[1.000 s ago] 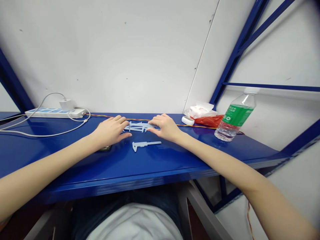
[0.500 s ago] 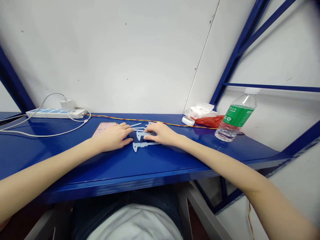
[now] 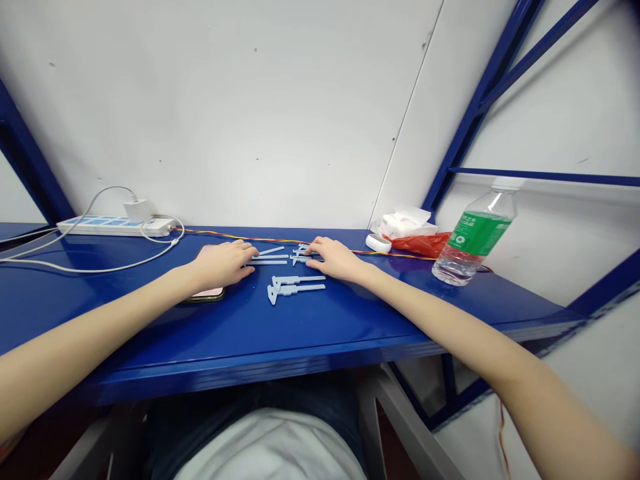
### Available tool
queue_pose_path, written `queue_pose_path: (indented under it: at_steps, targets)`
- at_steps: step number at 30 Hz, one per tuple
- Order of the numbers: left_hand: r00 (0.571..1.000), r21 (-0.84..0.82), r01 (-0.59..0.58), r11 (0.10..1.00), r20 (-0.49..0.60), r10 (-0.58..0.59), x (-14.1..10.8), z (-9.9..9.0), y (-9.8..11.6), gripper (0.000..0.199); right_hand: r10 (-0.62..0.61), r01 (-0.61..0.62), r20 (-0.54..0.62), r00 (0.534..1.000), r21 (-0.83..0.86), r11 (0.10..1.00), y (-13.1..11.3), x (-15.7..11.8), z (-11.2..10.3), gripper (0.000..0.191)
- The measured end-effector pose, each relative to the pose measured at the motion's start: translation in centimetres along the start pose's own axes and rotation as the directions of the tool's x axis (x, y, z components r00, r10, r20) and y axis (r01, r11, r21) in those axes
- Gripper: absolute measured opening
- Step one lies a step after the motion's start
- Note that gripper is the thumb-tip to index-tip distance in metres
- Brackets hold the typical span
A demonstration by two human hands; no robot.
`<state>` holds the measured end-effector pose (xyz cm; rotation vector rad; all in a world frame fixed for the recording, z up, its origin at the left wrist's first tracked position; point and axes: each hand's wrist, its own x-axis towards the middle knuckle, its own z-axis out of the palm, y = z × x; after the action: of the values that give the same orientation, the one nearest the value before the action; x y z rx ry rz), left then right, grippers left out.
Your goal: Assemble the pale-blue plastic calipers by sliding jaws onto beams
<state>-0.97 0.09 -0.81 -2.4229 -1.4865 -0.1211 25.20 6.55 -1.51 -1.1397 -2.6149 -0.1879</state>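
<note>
Pale blue plastic caliper parts lie spread on the blue steel shelf (image 3: pixel 125 320). A model vernier caliper (image 3: pixel 295 287) sits nearest me, with a second slender piece alongside it. Thin plastic strips (image 3: pixel 267 258) lie in a row at the back, and small parts (image 3: pixel 301 253) sit just beyond. My left hand (image 3: pixel 221 264) rests flat over a phone (image 3: pixel 206 294), mostly hiding it, with fingertips at the strips' left ends. My right hand (image 3: pixel 336 259) lies on the shelf holding nothing, fingertips beside the small parts.
A white power strip (image 3: pixel 115 227) with a charger and white cables sits at the back left. An orange-yellow wire (image 3: pixel 300 241) runs along the wall. To the right are a white round object (image 3: pixel 378 243), tissues (image 3: pixel 405 223), a red bag (image 3: pixel 420 244) and a green-labelled water bottle (image 3: pixel 475 240).
The plastic parts, bunched together a second ago, now lie separated in rows. My hands have moved apart to either side of them, and my left hand has slid over the phone.
</note>
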Motion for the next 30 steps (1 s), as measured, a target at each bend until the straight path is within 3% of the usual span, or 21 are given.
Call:
queue_pose_path:
  at_steps: [6, 16, 30]
  targets:
    - [0.998, 0.0, 0.018, 1.0, 0.065, -0.018, 0.2, -0.5, 0.5, 0.024, 0.042, -0.043, 0.053, 0.998, 0.021, 0.999, 0.2, 0.2, 0.0, 0.013]
    - [0.998, 0.01, 0.005, 1.0, 0.056, -0.005, 0.0, -0.8, 0.9, 0.016, -0.066, 0.058, 0.071, 0.995, 0.112, 0.992, 0.1, 0.0, -0.5, 0.007]
    - [0.991, -0.052, 0.038, 0.998, 0.133, -0.03, -0.5, -1.6, 1.2, 0.013, -0.088, 0.076, 0.097, 0.991, 0.114, 0.991, -0.3, -0.3, -0.9, 0.009]
